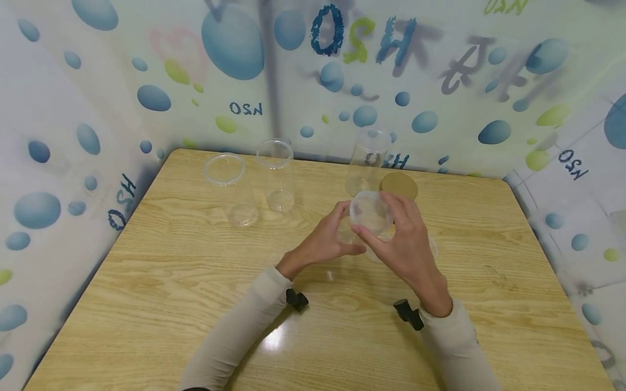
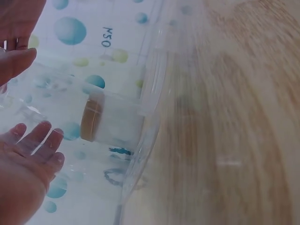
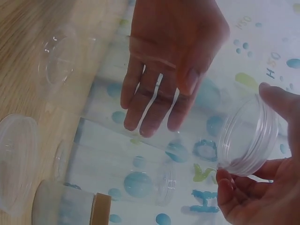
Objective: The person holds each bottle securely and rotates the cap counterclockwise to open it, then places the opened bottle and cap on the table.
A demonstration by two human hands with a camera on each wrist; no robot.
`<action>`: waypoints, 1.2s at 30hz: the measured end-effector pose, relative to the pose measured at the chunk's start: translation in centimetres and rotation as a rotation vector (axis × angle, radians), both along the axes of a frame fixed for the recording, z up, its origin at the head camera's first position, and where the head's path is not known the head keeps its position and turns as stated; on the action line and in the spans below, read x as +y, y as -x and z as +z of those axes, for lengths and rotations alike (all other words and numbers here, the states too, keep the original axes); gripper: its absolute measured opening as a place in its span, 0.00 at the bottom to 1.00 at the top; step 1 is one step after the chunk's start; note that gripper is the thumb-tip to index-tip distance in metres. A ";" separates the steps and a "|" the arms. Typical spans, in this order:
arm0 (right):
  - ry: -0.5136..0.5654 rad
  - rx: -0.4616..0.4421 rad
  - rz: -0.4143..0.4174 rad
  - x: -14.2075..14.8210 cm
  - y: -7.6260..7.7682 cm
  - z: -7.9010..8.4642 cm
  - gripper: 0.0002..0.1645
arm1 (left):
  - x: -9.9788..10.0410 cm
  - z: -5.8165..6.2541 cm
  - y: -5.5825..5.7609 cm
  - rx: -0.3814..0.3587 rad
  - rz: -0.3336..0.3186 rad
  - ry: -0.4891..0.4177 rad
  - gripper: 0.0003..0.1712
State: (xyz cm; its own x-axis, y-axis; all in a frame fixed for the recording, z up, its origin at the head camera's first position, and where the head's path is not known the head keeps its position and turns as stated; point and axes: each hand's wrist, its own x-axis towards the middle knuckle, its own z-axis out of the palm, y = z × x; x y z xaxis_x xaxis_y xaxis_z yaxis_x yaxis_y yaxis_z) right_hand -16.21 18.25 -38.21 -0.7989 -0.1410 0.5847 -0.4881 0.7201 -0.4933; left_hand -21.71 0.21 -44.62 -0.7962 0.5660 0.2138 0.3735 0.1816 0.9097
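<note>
A tall clear plastic jar [image 1: 346,237] stands on the table in front of me, hard to see through. My left hand [image 1: 326,237] holds it loosely, thumb and fingers on opposite sides; in the right wrist view that hand [image 3: 161,70] shows partly through the plastic. At the jar's top, my right hand [image 1: 405,239] pinches a clear round lid [image 1: 371,213] between thumb and fingers. Its ridged rim shows in the right wrist view, where the lid [image 3: 248,136] tilts. Whether the lid touches the jar's mouth, I cannot tell.
Two open clear jars [image 1: 231,198] [image 1: 280,176] stand at the back left, another clear jar [image 1: 367,163] behind my hands. Beside that is a jar with a tan lid [image 1: 399,186]. A clear disc [image 3: 18,161] lies on the wooden table [image 1: 161,304]. Patterned walls [image 1: 293,81] enclose it.
</note>
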 end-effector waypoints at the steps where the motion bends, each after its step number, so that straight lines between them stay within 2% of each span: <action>1: 0.002 -0.005 0.005 0.0 0.0 0.0 0.43 | 0.0 0.0 0.0 -0.005 -0.005 0.000 0.51; 10: 0.041 -0.011 0.038 0.4 0.0 0.3 0.43 | -0.3 0.2 0.1 0.009 -0.022 0.020 0.49; 14: 0.060 0.045 0.055 0.8 0.3 0.3 0.41 | -0.4 0.2 0.2 0.015 -0.025 0.005 0.48; 19: 0.089 0.111 0.026 1.4 0.9 0.3 0.39 | -0.5 0.2 0.4 0.033 -0.014 0.013 0.48; 23: 0.129 0.072 -0.023 2.1 1.1 0.3 0.39 | -0.6 0.2 0.6 0.036 0.012 0.017 0.47; 30: 0.121 0.011 -0.071 3.4 1.9 0.1 0.40 | -0.8 0.1 1.0 0.022 0.034 -0.006 0.47; 36: 0.158 -0.059 -0.107 4.6 2.6 -0.5 0.43 | -1.4 0.1 1.6 0.014 0.095 -0.006 0.47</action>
